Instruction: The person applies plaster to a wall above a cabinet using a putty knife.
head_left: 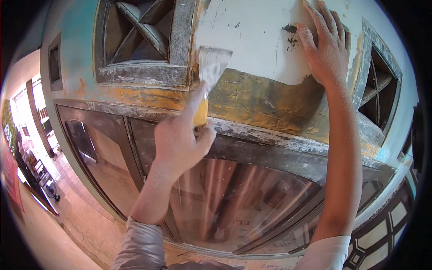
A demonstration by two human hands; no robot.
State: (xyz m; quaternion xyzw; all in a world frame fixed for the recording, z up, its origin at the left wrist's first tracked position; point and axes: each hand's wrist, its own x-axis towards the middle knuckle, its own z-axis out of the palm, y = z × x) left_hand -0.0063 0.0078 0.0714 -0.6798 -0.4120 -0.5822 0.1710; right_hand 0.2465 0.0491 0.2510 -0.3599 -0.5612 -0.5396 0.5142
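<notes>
My left hand (180, 144) grips a putty scraper (200, 110) by its yellow handle, its dusty metal blade (214, 60) raised against the wall at the left edge of a white patch (252, 31). My right hand (328, 49), coated in pale dust, lies spread on that patch near its upper right. Below the white area runs a rough band of yellow-brown peeling surface (261, 101), above a weathered frame rail (256, 137).
Crossed-bar vent openings sit at upper left (139, 31) and right (378, 90). Glazed panels (243, 202) fill the lower middle. At far left is a doorway (31, 103) with a tiled floor (81, 198) and a fan (51, 191). A dark patterned door (373, 238) stands lower right.
</notes>
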